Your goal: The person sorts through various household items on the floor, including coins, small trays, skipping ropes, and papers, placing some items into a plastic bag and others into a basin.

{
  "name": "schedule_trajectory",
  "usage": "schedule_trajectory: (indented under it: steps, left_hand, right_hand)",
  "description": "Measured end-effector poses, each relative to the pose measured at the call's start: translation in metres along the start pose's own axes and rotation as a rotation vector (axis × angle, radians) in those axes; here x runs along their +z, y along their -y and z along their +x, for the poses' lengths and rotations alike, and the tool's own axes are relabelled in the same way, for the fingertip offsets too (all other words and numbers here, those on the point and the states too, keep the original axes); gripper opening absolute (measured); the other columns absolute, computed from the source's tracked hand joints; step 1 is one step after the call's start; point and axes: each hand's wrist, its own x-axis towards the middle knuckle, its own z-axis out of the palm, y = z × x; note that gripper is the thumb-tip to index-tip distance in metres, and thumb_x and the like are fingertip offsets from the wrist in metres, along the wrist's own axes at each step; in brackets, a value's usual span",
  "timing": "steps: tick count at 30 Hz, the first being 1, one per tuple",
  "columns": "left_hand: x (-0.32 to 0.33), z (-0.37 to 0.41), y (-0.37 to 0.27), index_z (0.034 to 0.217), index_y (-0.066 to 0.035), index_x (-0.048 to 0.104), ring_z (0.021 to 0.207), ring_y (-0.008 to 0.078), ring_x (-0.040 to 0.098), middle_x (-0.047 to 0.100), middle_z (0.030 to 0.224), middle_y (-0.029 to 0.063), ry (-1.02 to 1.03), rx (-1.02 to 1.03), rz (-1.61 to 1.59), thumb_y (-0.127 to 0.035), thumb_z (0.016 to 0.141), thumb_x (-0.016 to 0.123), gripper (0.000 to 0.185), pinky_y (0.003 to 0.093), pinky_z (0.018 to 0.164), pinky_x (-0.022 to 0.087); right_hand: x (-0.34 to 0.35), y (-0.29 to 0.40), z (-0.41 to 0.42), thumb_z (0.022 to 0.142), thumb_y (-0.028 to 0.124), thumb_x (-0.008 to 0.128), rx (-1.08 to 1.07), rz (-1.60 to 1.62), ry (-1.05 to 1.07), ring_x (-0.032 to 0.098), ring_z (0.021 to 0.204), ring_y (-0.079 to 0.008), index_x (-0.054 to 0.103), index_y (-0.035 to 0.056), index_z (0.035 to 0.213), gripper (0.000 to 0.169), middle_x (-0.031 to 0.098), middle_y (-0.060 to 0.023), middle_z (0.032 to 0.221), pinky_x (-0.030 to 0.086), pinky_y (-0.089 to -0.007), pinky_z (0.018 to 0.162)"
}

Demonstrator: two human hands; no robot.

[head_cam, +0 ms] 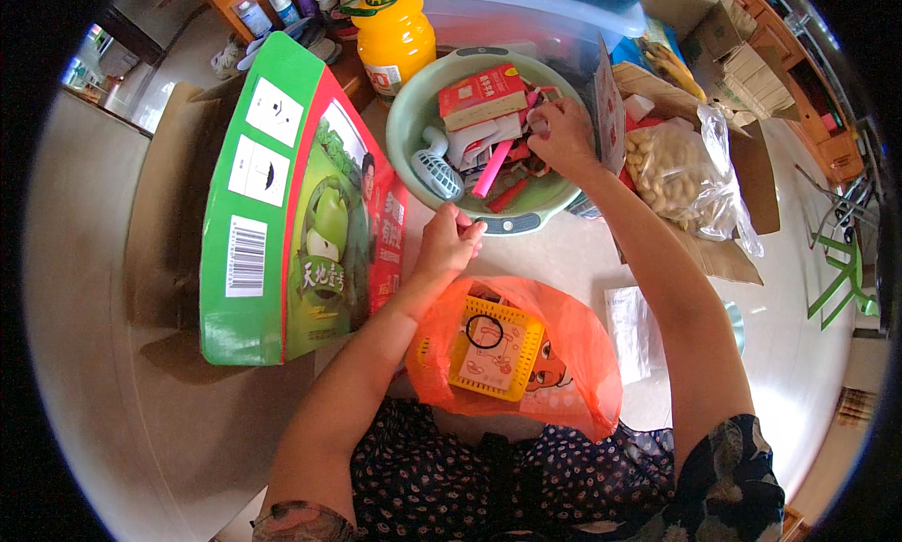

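Note:
A pale green plastic basin (416,84) holds a thick red book (483,94), a light blue plastic piece with a grid (438,174), a pink stick-like item (493,168), papers and other small things. My right hand (564,137) reaches into the basin's right side, fingers bent around a small clear or pale item that I cannot make out. My left hand (451,240) is at the basin's near rim, fingers curled; whether it holds anything is not visible. Nearer my body, an open orange plastic bag (578,331) contains a yellow plastic basket (532,352) with a printed card (490,359) and a black ring (485,331).
A green and red printed carton (271,190) stands left. Behind are a bottle of orange liquid (394,42) and a translucent plastic tub (507,6). At right, an open cardboard box (757,183) holds a clear bag of peanuts (669,165). A green-framed folding stool (838,274) stands farther right.

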Motion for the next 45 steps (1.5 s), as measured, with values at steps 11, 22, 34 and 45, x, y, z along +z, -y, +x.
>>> schedule_trajectory:
  steps: [11,22,34,45]
  left_hand:
    - [-0.004,-0.003,0.001,0.078,-0.001,0.036,0.046,0.0106,0.049,0.048,0.061,0.0064,-0.036,0.017,0.008,-0.007,0.076,0.058,0.024,0.0229,0.039,0.041]
    - [-0.007,-0.004,-0.002,0.077,0.0,0.037,0.047,0.0109,0.05,0.048,0.06,0.0067,-0.023,0.033,0.025,-0.009,0.076,0.059,0.024,0.0228,0.04,0.042]
    - [0.0,-0.002,-0.001,0.077,-0.001,0.036,0.046,0.0113,0.049,0.049,0.057,0.0069,-0.017,0.036,0.042,-0.006,0.076,0.057,0.022,0.0233,0.041,0.04]
    - [-0.004,-0.003,-0.003,0.076,-0.001,0.037,0.046,0.0114,0.049,0.049,0.056,0.0067,-0.01,0.031,0.039,-0.007,0.076,0.058,0.022,0.0237,0.041,0.04]
  right_hand:
    - [0.014,0.032,0.063,0.066,0.039,0.063,0.555,0.331,0.266,0.057,0.081,-0.0302,0.055,-0.001,0.096,0.051,0.055,-0.0233,0.094,0.046,-0.0374,0.071]
    - [0.042,0.019,0.064,0.067,0.023,0.066,0.884,0.956,0.339,0.056,0.059,-0.0188,0.055,0.0073,0.089,0.029,0.058,-0.0073,0.076,0.045,-0.0379,0.046]
    - [-0.083,-0.017,0.061,0.075,0.026,0.051,0.366,0.199,-0.023,0.059,0.079,-0.025,0.061,0.0131,0.093,0.024,0.06,-0.0123,0.086,0.047,-0.0333,0.069]
    - [-0.048,-0.001,0.062,0.066,0.01,0.054,-0.201,-0.972,0.496,0.052,0.088,-0.0241,0.061,0.0085,0.088,0.023,0.056,-0.0061,0.091,0.043,-0.0375,0.068]
